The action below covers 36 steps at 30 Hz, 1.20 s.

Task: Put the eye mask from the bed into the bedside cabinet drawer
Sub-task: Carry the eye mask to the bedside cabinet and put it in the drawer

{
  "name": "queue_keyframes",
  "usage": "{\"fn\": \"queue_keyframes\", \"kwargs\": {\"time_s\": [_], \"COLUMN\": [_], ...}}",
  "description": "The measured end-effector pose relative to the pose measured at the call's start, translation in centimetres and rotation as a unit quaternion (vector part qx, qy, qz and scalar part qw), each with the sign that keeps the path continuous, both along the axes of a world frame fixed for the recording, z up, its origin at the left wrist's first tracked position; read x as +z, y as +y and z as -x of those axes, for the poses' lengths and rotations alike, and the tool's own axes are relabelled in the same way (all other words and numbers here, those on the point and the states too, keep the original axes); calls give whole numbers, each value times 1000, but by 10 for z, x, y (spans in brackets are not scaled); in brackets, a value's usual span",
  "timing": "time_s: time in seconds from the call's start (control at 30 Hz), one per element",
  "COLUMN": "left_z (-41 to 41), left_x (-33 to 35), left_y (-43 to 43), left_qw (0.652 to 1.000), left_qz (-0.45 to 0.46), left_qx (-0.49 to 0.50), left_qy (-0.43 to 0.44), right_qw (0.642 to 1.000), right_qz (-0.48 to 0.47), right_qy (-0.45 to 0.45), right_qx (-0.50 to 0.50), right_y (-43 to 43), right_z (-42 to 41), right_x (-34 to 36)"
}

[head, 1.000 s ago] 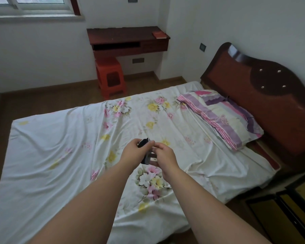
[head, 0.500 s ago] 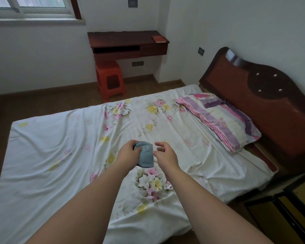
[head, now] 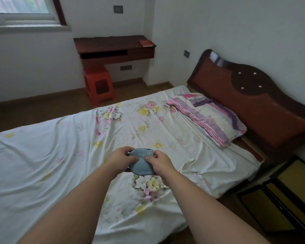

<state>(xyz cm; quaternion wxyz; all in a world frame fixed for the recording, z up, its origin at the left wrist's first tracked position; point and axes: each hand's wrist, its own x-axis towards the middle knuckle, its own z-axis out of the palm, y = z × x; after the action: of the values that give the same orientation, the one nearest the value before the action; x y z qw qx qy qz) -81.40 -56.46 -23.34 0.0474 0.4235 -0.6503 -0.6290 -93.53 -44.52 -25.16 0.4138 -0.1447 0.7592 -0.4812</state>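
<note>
A light blue eye mask (head: 140,162) with a dark rim and small stitched characters is held above the bed (head: 60,155), over its floral sheet. My left hand (head: 121,160) grips the mask's left side and my right hand (head: 159,162) pinches its right side, so both hands are shut on it. The bedside cabinet (head: 287,199), dark-framed with yellow panels, stands at the lower right beside the bed. I cannot tell whether its drawer is open.
A striped pillow (head: 208,118) lies by the dark red headboard (head: 253,103). Against the far wall stand a reddish desk (head: 113,48) and an orange plastic stool (head: 99,83). Brown floor runs between the bed and the wall.
The mask was bunched between my hands, then held by the left hand alone. Now both hands hold it, with its blue face showing.
</note>
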Motion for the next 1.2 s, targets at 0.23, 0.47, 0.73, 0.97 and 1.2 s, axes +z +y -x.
{"fn": "queue_keyframes", "kwargs": {"time_s": [0.23, 0.47, 0.73, 0.97, 1.2], "left_z": [62, 155, 264, 353, 427], "left_x": [-3, 13, 24, 31, 30], "left_y": [48, 160, 316, 451, 519], "left_qw": [990, 964, 937, 914, 896], "left_qz": [-2, 10, 23, 47, 65], "left_qx": [-141, -265, -346, -401, -436], "left_qy": [-2, 31, 50, 47, 49], "right_qw": [992, 965, 937, 919, 908], "right_qz": [-15, 3, 5, 9, 20], "right_qy": [39, 49, 57, 57, 51], "right_qx": [-120, -257, -344, -389, -415], "right_y": [81, 207, 366, 497, 564], "right_z": [23, 75, 152, 220, 280], "right_x": [4, 22, 34, 43, 50]}}
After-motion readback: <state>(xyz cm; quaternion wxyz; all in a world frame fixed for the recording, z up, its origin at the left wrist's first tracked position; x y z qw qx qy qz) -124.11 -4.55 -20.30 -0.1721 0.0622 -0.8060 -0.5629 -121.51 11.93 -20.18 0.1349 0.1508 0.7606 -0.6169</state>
